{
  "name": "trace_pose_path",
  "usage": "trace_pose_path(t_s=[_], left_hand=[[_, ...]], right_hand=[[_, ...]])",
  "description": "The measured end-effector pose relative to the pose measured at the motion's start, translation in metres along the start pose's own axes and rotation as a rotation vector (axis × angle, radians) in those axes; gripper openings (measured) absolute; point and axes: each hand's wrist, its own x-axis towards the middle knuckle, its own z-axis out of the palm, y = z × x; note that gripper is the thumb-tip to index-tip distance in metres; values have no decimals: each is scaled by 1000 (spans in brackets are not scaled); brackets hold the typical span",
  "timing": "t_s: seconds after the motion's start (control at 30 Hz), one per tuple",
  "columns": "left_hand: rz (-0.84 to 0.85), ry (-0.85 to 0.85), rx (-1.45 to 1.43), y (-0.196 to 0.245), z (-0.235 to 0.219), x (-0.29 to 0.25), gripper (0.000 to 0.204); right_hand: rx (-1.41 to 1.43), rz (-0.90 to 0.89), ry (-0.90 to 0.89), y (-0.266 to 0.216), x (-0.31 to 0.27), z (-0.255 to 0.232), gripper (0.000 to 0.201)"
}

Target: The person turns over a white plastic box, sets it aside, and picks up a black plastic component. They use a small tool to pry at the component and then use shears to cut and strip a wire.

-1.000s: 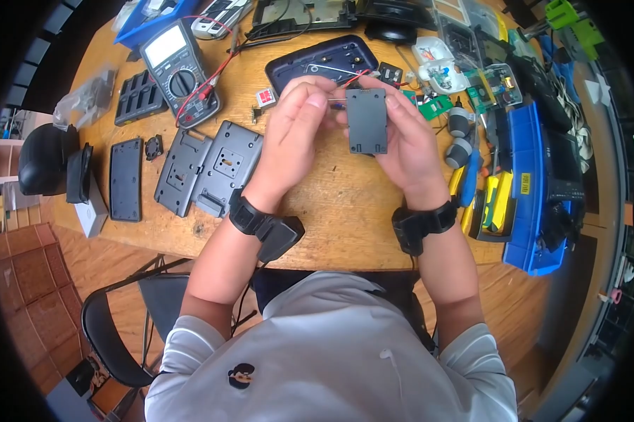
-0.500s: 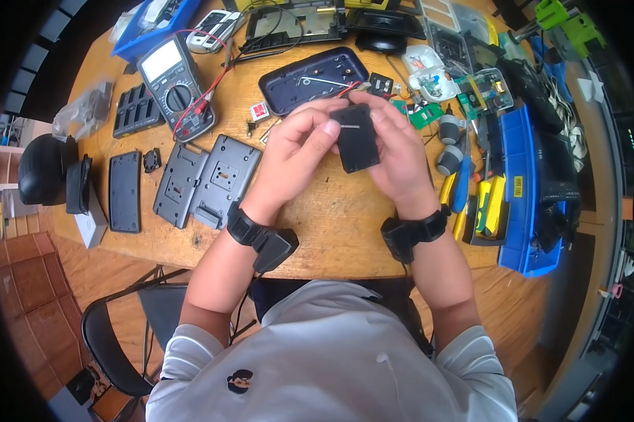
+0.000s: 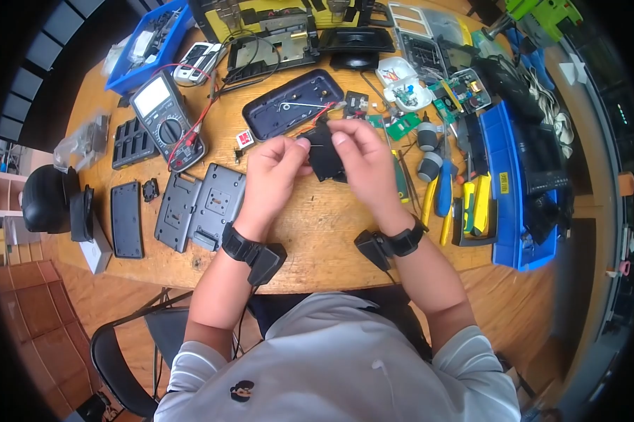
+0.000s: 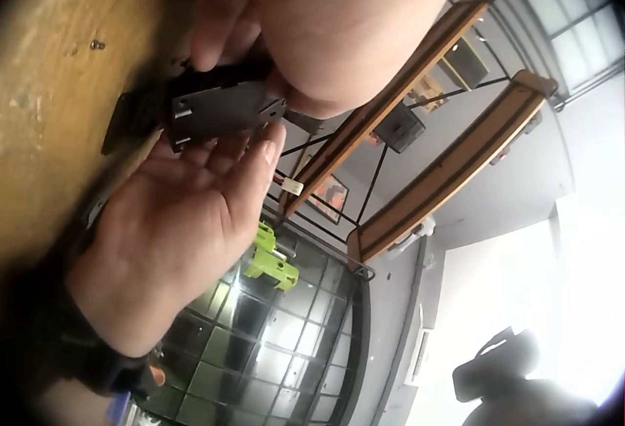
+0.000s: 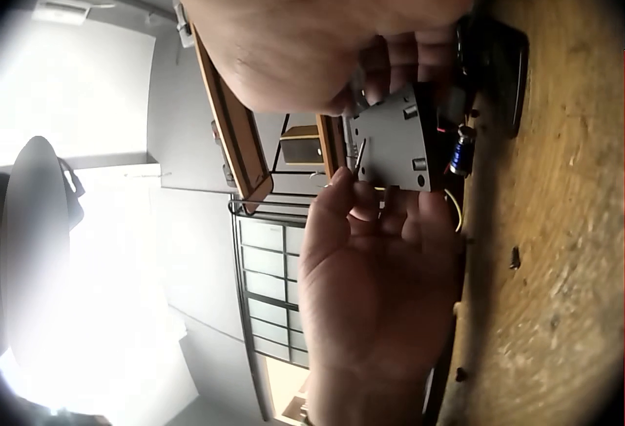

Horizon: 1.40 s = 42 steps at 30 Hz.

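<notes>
A flat black plastic case (image 3: 325,156) sits between both hands above the wooden table. My right hand (image 3: 366,158) grips its right side, thumb on the face and fingers behind. My left hand (image 3: 278,169) pinches a thin metal rod (image 5: 361,152) between thumb and fingertip, and the rod's end lies over the case's face. In the left wrist view the case (image 4: 220,111) shows an edge with small slots, the right palm (image 4: 176,221) beneath it. A small blue cylindrical component (image 5: 462,152) is beside the case in the right wrist view.
A dark blue tray-like shell (image 3: 289,105) with an L-shaped key lies beyond the hands. At left stand a multimeter (image 3: 163,123) and grey mounting plates (image 3: 218,200). To the right are screwdrivers (image 3: 444,186), yellow cutters (image 3: 480,204) and a blue bin (image 3: 507,190).
The case has tipped, its face darker and more foreshortened, and the rod now crosses over that face. Hands and case sit further left in view; the head view has shifted too.
</notes>
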Motion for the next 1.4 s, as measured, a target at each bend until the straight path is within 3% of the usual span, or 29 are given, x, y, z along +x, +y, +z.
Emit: trace_pose_path(t_s=[0.03, 0.1, 0.17, 0.6, 0.83, 0.93, 1.0, 1.13, 1.3, 1.37, 1.4], left_hand=[[2, -5, 2, 0, -1, 1, 24], [-2, -16, 73, 0, -3, 2, 24], [-9, -19, 75, 0, -3, 2, 24], [4, -115, 173, -5, -5, 2, 24], [24, -120, 169, -6, -1, 2, 24], [-35, -180, 70, -7, -5, 4, 16], [-41, -131, 53, -5, -4, 4, 18], [-87, -50, -26, 7, 2, 1, 28], [-195, -163, -64, 7, -4, 3, 46], [-197, -186, -91, 4, -7, 3, 37], [-199, -212, -117, 3, -7, 4, 29]], right_hand=[[-151, -168, -14, -2, 0, 1, 20], [-149, -135, -20, -9, -4, 3, 22], [-404, -363, -36, -7, -4, 4, 23], [-565, -414, -27, -13, -7, 2, 10], [-495, -356, -17, -9, -7, 2, 9], [-456, -391, 77, -10, -6, 4, 6], [-341, -223, 129, -16, -6, 3, 6], [-219, -65, 160, -10, -4, 3, 11], [-395, -273, 132, -11, -2, -2, 26], [-436, -327, 102, -8, -3, -2, 31], [-328, -248, 103, -6, -4, -1, 33]])
